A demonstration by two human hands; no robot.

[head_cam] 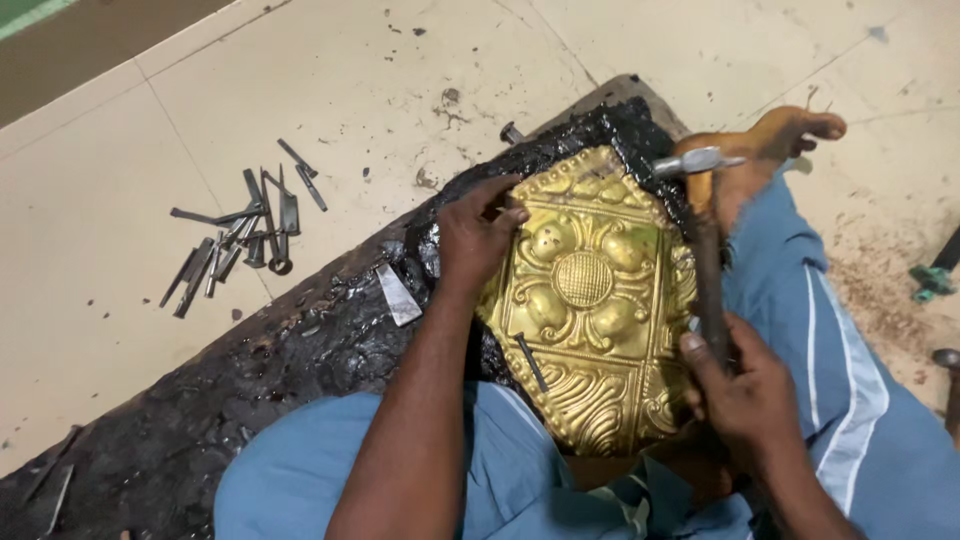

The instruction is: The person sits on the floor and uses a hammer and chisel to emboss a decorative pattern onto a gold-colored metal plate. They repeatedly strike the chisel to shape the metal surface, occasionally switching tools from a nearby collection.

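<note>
So the brass sheet (590, 300) is the centre of everything here: a gold-coloured embossed panel with a round flower boss in the middle, beaded border, swirly scrolls at the bottom. It sits pressed into a black pitch bed (300, 350) on a long wooden board (625, 88) that lies on the tiled floor (300, 80) and across the person's lap.

The left hand (478, 235) rests on the upper left edge of the sheet, fingers curled closed as if pinching a small punch against the metal, though the tool itself is hidden, so what they grip can't be told for sure. The right hand (735, 385) is wrapped tight around the dark handle of a hammer (705, 230), whose steel head hangs over the top right corner of the panel, near a bare foot (775, 140).

To do this well, it looks like short, light taps beat big swings, with the left hand planted firmly so nothing skates across the relief.

A loose punch (531, 362) lies on the lower part of the sheet, a flat chisel (398, 293) sits on the pitch, and a whole pile of punches (240, 235) lies spread on the floor to the left.
</note>
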